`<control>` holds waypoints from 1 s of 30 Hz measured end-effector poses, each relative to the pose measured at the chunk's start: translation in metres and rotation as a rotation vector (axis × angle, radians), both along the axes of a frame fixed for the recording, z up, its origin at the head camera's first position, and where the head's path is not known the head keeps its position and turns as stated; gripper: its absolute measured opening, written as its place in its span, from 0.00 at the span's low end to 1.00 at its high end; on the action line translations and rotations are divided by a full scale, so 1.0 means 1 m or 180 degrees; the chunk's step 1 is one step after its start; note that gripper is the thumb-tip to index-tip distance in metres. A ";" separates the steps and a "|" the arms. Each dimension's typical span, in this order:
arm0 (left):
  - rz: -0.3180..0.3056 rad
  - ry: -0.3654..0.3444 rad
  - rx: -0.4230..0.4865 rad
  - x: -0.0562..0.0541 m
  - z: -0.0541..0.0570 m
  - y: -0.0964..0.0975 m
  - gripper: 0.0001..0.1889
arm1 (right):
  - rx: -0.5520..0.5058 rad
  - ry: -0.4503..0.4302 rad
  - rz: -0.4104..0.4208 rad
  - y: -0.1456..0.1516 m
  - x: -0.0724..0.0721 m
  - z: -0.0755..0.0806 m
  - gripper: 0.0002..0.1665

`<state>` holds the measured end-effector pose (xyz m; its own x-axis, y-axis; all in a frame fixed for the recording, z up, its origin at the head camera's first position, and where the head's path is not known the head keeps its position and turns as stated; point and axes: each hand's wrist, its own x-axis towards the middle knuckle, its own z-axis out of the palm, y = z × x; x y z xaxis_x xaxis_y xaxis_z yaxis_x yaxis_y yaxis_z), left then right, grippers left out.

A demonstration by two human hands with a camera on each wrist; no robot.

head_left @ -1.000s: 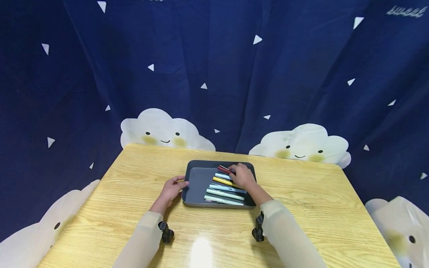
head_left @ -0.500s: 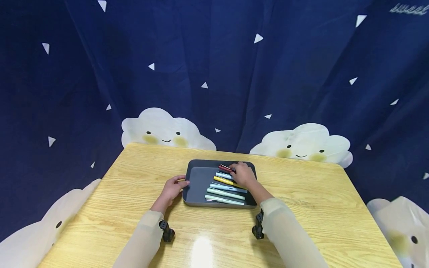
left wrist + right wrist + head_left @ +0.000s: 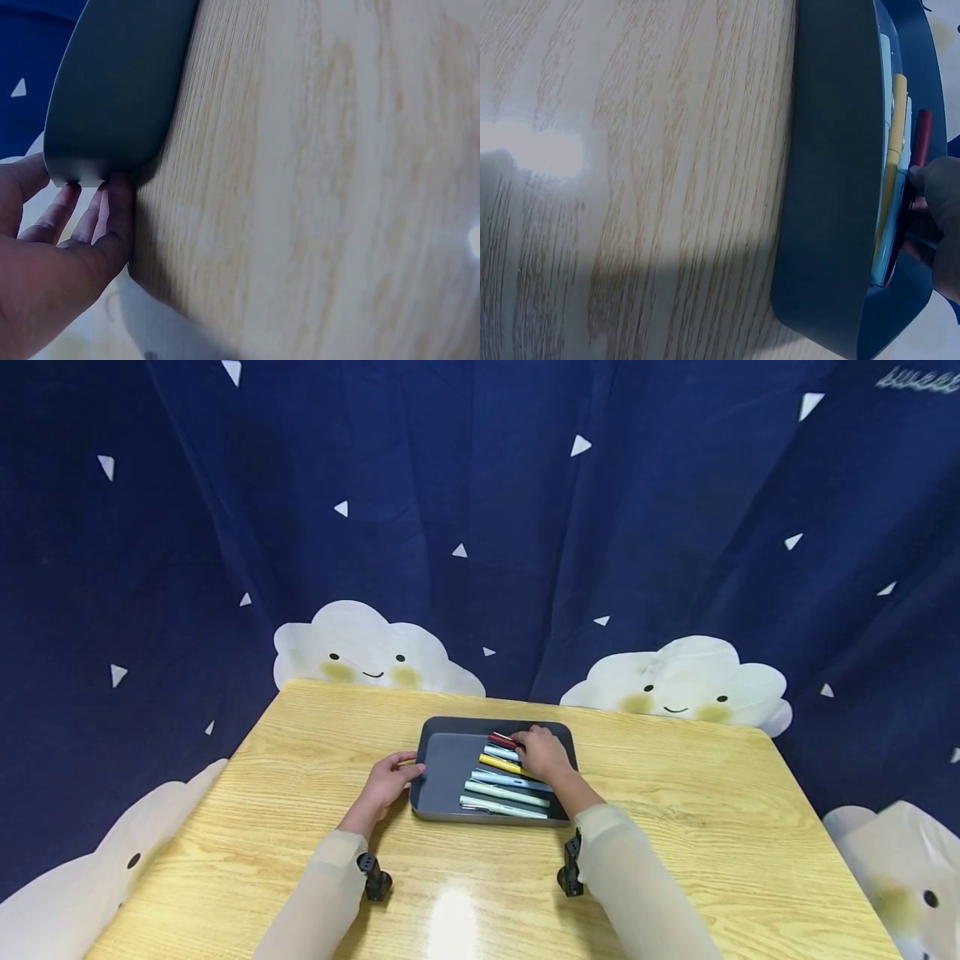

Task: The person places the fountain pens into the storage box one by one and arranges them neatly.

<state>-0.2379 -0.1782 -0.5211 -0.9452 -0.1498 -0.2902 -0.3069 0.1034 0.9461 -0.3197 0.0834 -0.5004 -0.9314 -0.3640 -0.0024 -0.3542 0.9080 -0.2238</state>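
Several capped pens lie side by side at the right of a dark grey tray [image 3: 448, 760]. My right hand [image 3: 545, 755] reaches in over their right ends and pinches a dark red pen [image 3: 500, 740], the farthest of the row. The right wrist view shows this dark red pen [image 3: 923, 139] beside a light blue pen [image 3: 900, 180]. Nearer me in the row come a yellow pen [image 3: 498, 764], another light blue pen and two pale green ones. My left hand [image 3: 386, 782] holds the tray's left end; in the left wrist view, fingers [image 3: 118, 206] touch its outer wall.
The tray stands on a light wooden table [image 3: 322, 727] whose far edge meets a dark blue curtain [image 3: 510, 527] with white clouds. A small black camera [image 3: 374, 877] sits on the left wrist and another black camera [image 3: 570, 866] on the right.
The dark red pen and my right fingers have settled slightly closer to the neighbouring light blue pen. The right forearm has shifted a little left. My left hand keeps its place on the tray.
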 end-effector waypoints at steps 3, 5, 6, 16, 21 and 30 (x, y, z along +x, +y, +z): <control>-0.0009 -0.0005 0.0020 0.000 0.000 0.000 0.21 | -0.0012 -0.0012 -0.0023 0.000 0.000 -0.002 0.17; -0.0007 -0.0003 0.0022 0.000 0.000 0.000 0.21 | -0.0030 -0.0008 -0.0037 -0.001 -0.001 -0.003 0.16; -0.0007 -0.0001 0.0017 0.000 0.000 0.000 0.21 | -0.0039 0.0001 -0.0036 0.000 -0.001 -0.004 0.16; -0.0024 -0.0022 -0.0017 -0.001 0.001 -0.001 0.22 | -0.0138 0.0020 0.0003 0.000 -0.001 -0.006 0.15; -0.0004 -0.0036 -0.0026 -0.001 0.002 -0.001 0.22 | -0.0114 0.0002 0.0037 -0.001 0.001 -0.002 0.15; -0.0022 -0.0017 -0.0029 0.001 0.002 0.000 0.21 | 0.0009 -0.0036 0.0038 -0.002 0.004 0.001 0.17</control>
<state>-0.2371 -0.1785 -0.5189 -0.9446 -0.1461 -0.2940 -0.3113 0.1143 0.9434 -0.3161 0.0810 -0.4999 -0.9269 -0.3751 -0.0141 -0.3625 0.9043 -0.2254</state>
